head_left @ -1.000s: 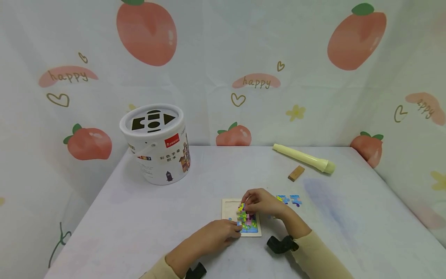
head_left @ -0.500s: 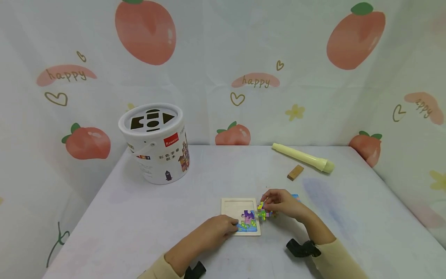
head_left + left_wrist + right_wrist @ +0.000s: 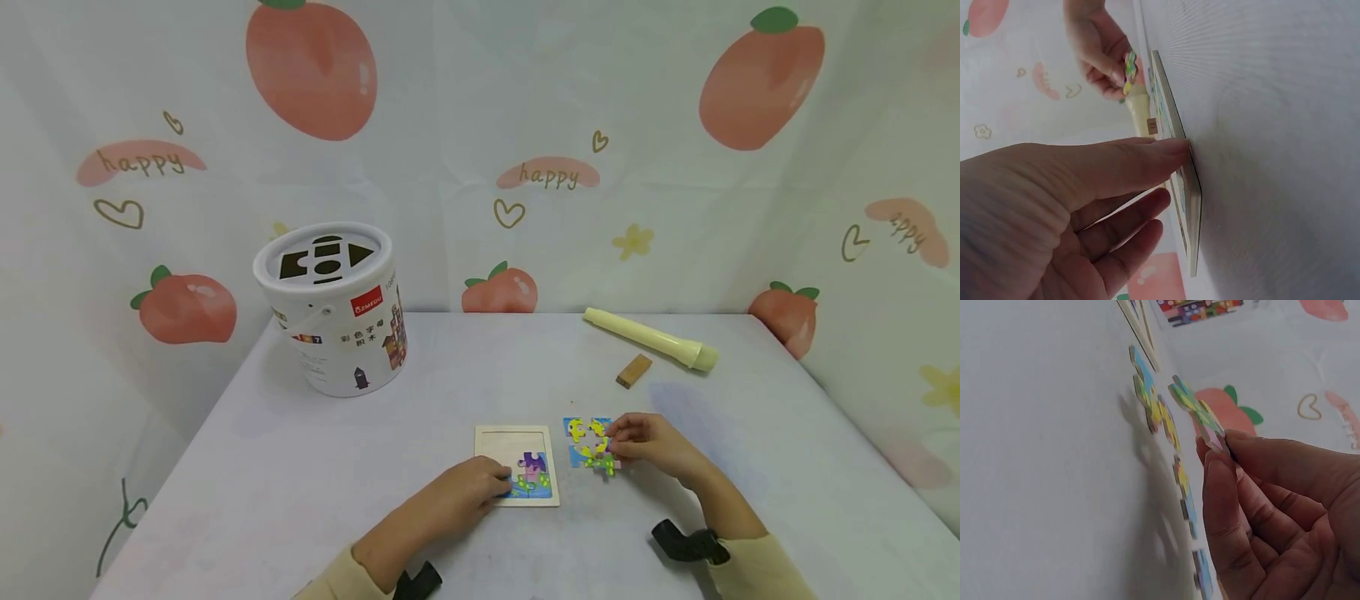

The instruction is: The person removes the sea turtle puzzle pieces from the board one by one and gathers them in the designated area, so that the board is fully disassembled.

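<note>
My right hand point(image 3: 651, 445) pinches a colourful jigsaw piece point(image 3: 1200, 419) above the loose pieces point(image 3: 587, 435). My left hand point(image 3: 467, 492), fingers straight, presses the wooden puzzle tray point(image 3: 498, 441) flat; best lowered level, gently.

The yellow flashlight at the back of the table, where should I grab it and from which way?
The yellow flashlight lies flat on the table, slanting, its wide head toward the right. Probably best to come from above and close your grip across the slim middle of the barrel, which looks easier to wrap than the flared head. The brown block sits just in front.
</note>
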The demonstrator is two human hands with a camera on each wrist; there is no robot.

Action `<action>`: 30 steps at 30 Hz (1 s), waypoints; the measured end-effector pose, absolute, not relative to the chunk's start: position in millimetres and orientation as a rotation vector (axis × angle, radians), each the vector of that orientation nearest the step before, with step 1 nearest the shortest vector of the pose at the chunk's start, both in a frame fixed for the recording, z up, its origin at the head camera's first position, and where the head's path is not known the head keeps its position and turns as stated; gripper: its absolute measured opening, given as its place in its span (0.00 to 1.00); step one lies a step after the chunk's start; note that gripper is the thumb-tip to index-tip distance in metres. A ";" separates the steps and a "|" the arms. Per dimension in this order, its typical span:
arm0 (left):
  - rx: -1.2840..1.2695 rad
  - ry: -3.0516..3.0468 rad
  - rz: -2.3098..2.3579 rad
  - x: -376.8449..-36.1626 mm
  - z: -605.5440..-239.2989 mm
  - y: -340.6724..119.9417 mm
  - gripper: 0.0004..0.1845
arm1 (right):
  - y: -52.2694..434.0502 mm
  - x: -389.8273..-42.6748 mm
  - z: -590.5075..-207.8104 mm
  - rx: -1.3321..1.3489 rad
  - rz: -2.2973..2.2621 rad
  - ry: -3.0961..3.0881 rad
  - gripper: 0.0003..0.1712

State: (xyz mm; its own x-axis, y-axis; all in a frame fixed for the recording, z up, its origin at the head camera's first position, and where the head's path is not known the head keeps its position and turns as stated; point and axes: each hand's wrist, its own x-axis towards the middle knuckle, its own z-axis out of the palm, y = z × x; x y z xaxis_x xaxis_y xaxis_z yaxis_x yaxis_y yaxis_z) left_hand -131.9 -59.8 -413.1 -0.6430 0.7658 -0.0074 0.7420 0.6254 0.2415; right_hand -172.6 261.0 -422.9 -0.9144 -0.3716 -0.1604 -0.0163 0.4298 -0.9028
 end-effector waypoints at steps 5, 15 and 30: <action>1.139 2.747 0.308 -131.5 -413.0 -61.7 0.22 | 268.1 -170.9 -422.3 -0.276 -1.479 2.364 0.20; 1.051 2.734 0.313 -133.0 -411.4 -64.6 0.24 | 268.2 -175.8 -429.0 -0.273 -1.429 2.425 0.19; 1.073 2.737 0.307 -133.2 -410.6 -64.3 0.23 | 265.4 -160.6 -428.6 -0.418 -1.195 2.693 0.22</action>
State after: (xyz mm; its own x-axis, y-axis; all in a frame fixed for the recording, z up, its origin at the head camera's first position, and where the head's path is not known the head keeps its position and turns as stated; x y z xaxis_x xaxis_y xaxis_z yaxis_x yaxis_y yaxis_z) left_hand -133.2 -64.3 -410.6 -0.7213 0.6859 -0.0961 0.6475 0.7170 0.2580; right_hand -160.6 265.4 -428.6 -0.9471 -0.3189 -0.0370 -0.1865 0.6403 -0.7451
